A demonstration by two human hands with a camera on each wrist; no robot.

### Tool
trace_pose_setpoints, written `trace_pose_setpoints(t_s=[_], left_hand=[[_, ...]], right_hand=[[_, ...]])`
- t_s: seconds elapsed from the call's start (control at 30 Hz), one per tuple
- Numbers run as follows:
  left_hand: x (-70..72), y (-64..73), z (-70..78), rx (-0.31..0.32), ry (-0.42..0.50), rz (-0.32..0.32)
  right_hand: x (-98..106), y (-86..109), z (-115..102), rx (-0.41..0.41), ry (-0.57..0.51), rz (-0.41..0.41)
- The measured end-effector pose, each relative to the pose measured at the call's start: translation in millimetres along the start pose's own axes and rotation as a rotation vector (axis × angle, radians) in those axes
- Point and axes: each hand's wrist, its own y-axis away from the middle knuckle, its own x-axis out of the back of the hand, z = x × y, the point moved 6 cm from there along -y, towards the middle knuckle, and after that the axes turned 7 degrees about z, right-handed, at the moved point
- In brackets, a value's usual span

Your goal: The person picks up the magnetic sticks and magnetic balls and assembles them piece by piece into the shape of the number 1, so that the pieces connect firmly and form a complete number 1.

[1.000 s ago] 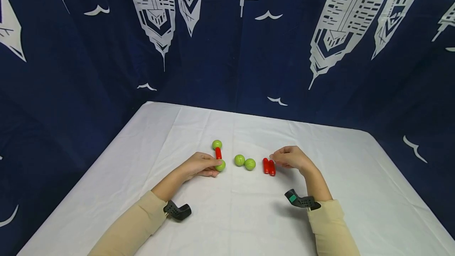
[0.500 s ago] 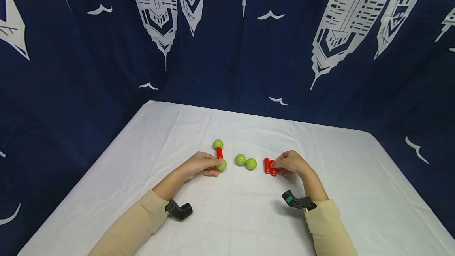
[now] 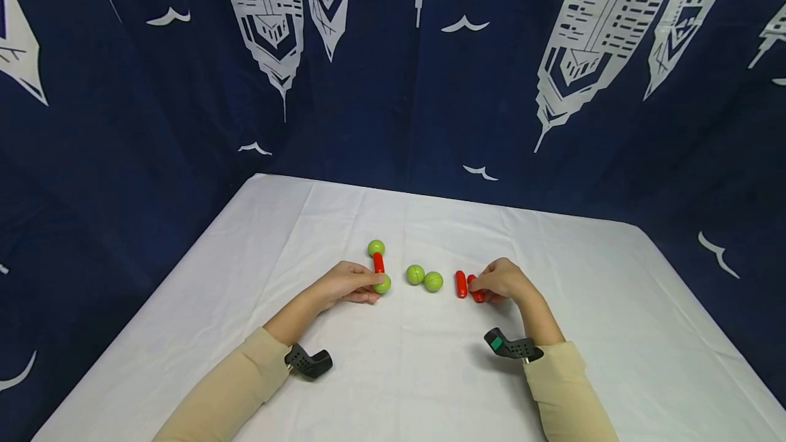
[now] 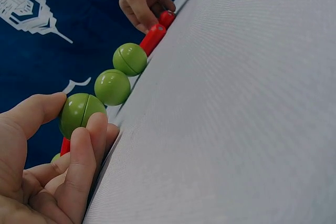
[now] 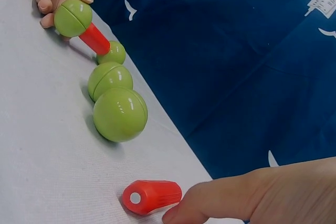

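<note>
A person's left hand (image 3: 346, 284), thumb and fingers closed round a glossy green plastic-looking ball (image 3: 383, 285), held it against a glossy red cylindrical rod (image 3: 378, 262) capped by another green ball (image 3: 376, 247), left of a loose pair of green balls (image 3: 415, 274) on white cloth (image 3: 399, 374); right of the pair lay a second red rod (image 3: 461, 284), then a third red rod (image 3: 478, 298), pinched in the right hand's (image 3: 501, 280) fingertips

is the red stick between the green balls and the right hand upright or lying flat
Lying flat. The head view shows the stick stretched along the white cloth; the right wrist view shows its side down.
</note>
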Motion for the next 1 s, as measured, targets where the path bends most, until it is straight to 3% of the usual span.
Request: trace_pose_setpoints(t_s=[0.3,0.63,1.0], left_hand=[[0.0,0.0,-1.2,-0.008,0.000,0.002],[-1.6,0.8,-1.0,-0.006,-0.005,-0.017],[1.9,-0.4,0.4,-0.013,-0.017,-0.003]], right_hand=[[2,-2.3,1,-0.009,-0.037,0.031],[14,-0.9,-8,0.007,-0.323,0.151],[2,4.8,-37,0.109,-0.676,0.069]])
